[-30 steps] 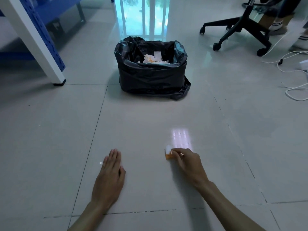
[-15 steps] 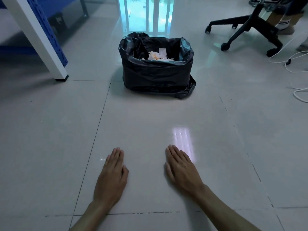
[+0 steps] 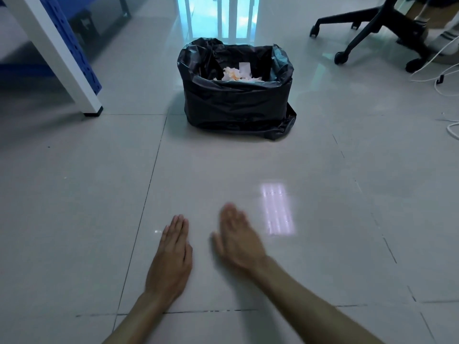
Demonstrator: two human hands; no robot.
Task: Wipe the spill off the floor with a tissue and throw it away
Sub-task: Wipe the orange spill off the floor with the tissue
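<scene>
My right hand [image 3: 238, 240] lies flat and palm down on the pale tiled floor [image 3: 323, 244], blurred by motion, close beside my left hand. No tissue or spill shows around it; whatever is under the palm is hidden. My left hand [image 3: 171, 259] rests flat on the floor with its fingers straight and nothing in it. A bin lined with a black bag [image 3: 236, 105] stands ahead on the floor. Crumpled white and orange-stained tissues [image 3: 238, 74] lie inside it.
A white and blue table leg [image 3: 74, 78] stands at the far left. A black office chair base [image 3: 372, 28] on castors and white cables [image 3: 447, 85] are at the far right, with a person's socked feet behind them. A bright reflection [image 3: 277, 209] lies right of my hands.
A second ago my right fingertips pinched a small orange-stained tissue on the floor. The hand then flattened over that spot and has now slid left toward my left hand. The left hand stayed put.
</scene>
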